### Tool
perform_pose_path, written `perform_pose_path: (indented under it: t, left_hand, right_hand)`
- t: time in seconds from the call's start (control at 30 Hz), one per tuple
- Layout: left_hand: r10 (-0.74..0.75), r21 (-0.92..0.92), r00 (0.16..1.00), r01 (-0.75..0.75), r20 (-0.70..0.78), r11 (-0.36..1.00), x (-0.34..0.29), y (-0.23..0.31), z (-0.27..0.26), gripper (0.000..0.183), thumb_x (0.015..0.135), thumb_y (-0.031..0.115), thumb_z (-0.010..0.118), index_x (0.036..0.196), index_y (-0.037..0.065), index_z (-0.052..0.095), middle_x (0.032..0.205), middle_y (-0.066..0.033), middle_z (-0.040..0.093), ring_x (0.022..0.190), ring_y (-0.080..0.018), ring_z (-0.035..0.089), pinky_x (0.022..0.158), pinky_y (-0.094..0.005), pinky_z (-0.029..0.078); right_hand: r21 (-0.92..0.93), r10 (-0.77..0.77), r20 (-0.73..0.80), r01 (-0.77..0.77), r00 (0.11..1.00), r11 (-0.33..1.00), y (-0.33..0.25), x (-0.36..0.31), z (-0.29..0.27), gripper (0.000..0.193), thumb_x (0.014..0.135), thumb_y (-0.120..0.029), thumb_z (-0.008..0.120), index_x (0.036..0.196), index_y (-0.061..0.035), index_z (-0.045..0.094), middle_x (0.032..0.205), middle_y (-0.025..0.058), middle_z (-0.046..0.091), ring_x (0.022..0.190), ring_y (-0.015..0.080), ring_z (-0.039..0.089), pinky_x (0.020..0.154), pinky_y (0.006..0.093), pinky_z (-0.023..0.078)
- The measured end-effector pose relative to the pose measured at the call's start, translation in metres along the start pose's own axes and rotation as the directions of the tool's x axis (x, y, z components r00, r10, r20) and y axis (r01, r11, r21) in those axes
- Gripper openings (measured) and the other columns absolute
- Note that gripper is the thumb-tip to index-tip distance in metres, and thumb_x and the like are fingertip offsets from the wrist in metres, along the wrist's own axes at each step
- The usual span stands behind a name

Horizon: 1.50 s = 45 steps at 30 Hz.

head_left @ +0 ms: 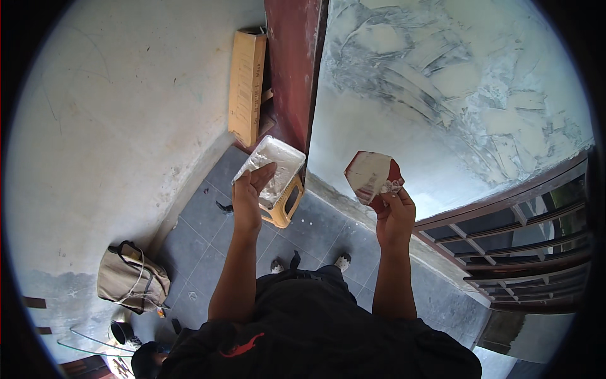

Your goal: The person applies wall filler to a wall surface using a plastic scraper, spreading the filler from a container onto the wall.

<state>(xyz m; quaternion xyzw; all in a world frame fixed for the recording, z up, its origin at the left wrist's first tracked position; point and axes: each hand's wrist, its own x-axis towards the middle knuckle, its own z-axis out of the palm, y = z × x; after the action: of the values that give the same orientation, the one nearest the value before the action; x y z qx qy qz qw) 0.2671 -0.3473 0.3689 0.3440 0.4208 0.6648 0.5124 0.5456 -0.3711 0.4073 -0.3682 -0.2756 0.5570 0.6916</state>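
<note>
My left hand (251,189) is raised in front of a shallow rectangular tray (291,151) smeared inside with white wall putty. Its thumb and fingers are spread apart, and the palm covers the tray's near left corner. Whether the hand touches the rim I cannot tell. The tray appears to rest on a yellow plastic stool (278,218). Pinched in my right hand (396,215) is a flat, red, angular putty spreader (366,174), its face coated with whitish putty and a lump near the fingers. The spreader is held up before the pale wall (379,120), apart from its surface.
A tall cardboard box (246,88) leans by a dark red door (297,69). Fresh putty streaks (454,82) mark the right wall, with wood-framed window panes (517,221) beside it. A beige bag (129,278) stands on the grey tiled floor (196,234) at left, near a black bucket (121,331).
</note>
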Motion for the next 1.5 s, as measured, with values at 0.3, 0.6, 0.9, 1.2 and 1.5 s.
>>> perform_pose_path:
  t: [0.3,0.6,0.9,1.2,1.5]
  left_hand:
    - [-0.076,0.094,0.983,0.093,-0.169,0.991,0.03,0.018,-0.117,0.061,0.102,0.034,0.026,0.123,-0.013,0.059,0.125,-0.0244,0.064,0.123,-0.0332,0.058,0.11,-0.0403,0.036]
    - [-0.272,0.255,0.924,0.341,-0.268,0.905,0.087,-0.044,-0.187,0.06,0.101,0.034,0.027,0.124,-0.01,0.061,0.125,-0.021,0.065,0.122,-0.0313,0.058,0.106,-0.0383,0.036]
    - [-0.437,0.275,0.785,0.58,-0.439,0.767,0.149,-0.109,-0.262,0.064,0.098,0.045,0.033,0.127,-0.003,0.062,0.127,-0.0189,0.065,0.125,-0.0299,0.056,0.103,-0.0391,0.036]
    - [-0.551,0.396,0.8,0.598,-0.239,0.697,0.247,-0.237,-0.322,0.069,0.1,0.049,0.033,0.137,-0.006,0.052,0.139,-0.0235,0.054,0.133,-0.0316,0.049,0.113,-0.0411,0.03]
    - [-0.602,0.536,0.795,0.542,-0.077,0.647,0.333,-0.299,-0.357,0.08,0.102,0.058,0.031,0.134,-0.013,0.05,0.138,-0.0273,0.053,0.134,-0.0333,0.048,0.115,-0.038,0.032]
  right_hand:
    - [-0.098,0.117,-0.043,-0.121,0.992,0.988,0.078,0.004,0.052,0.027,0.089,0.001,0.055,0.113,0.0103,0.062,0.106,0.0161,0.069,0.094,0.0229,0.071,0.085,0.0347,0.059]
    - [-0.363,0.361,-0.17,-0.399,0.917,0.842,0.228,0.108,0.037,0.024,0.087,-0.003,0.057,0.106,0.009,0.067,0.097,0.0114,0.07,0.083,0.0179,0.07,0.077,0.0307,0.058]
    - [-0.669,0.338,-0.259,-0.42,0.905,0.613,0.372,0.195,0.017,0.017,0.084,-0.009,0.063,0.092,0.0032,0.071,0.079,0.0072,0.068,0.067,0.0153,0.064,0.063,0.0333,0.05]
    - [-0.678,0.277,-0.403,-0.488,0.872,0.55,0.478,0.218,0.004,0.018,0.082,-0.015,0.065,0.084,0.003,0.069,0.068,0.0096,0.065,0.059,0.0155,0.06,0.056,0.035,0.047]
    - [-0.486,0.183,-0.583,-0.52,0.791,0.702,0.566,0.227,-0.022,0.022,0.087,-0.015,0.065,0.089,0.006,0.069,0.07,0.0101,0.065,0.065,0.0136,0.058,0.061,0.0335,0.046]
